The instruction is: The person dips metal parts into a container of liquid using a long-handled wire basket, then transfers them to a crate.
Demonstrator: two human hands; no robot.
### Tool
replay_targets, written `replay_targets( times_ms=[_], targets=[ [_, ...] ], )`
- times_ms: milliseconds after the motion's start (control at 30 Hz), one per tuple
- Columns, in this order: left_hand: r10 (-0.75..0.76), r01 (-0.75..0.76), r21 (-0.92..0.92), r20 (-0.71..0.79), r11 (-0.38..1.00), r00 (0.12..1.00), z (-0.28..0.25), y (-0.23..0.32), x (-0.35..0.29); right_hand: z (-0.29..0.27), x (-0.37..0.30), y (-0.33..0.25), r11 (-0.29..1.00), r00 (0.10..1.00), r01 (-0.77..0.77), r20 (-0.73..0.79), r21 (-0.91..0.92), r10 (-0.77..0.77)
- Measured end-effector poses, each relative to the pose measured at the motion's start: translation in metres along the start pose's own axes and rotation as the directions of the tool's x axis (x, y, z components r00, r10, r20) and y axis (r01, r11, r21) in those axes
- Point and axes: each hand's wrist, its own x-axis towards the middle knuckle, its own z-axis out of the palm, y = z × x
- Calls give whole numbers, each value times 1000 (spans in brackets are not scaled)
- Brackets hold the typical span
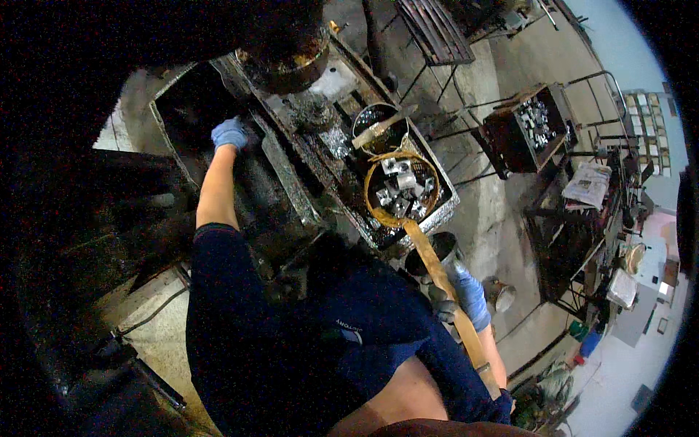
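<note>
My right hand (472,297), in a blue glove, is wrapped round the long flat yellowish handle (437,269) of a round basket. The basket (371,191) holds several shiny metal parts (404,182) and rests at the near right end of a metal-edged trough (445,200). My left hand (229,134), also in a blue glove, reaches forward over a dark, open-topped box (191,102). Its fingers look curled in, but the darkness hides what they hold. Just beyond the basket stands a round bucket (375,113) with a flat bar (382,127) across its top.
A sooty round vessel (291,69) stands at the far end of the trough. Below the basket is a metal pot (440,247). To the right are a wheeled bin (510,138) of metal parts, a dark slatted rack (437,33) and a workbench with papers (587,183).
</note>
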Motion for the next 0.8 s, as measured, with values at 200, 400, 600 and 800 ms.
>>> replay_targets(
  times_ms=[200, 400, 600, 800],
  targets=[
    [-6, 5, -37, -36, 999, 999, 16, -14, -8, 26, -7, -11, 986, 991, -134, 34, 103, 132],
    [-51, 42, -152, -58, 987, 997, -8, -5, -9, 28, -11, -11, 980, 984, -168, 81, 104, 160],
    [-106, 77, -209, -131, 975, 986, 29, -23, 18, 28, -7, -2, 992, 993, -92, -65, 88, 98],
    [-155, 111, -243, -167, 964, 974, 40, -29, 26, 7, -1, 16, 999, 984, -25, -178, -27, 20]
  ],
)
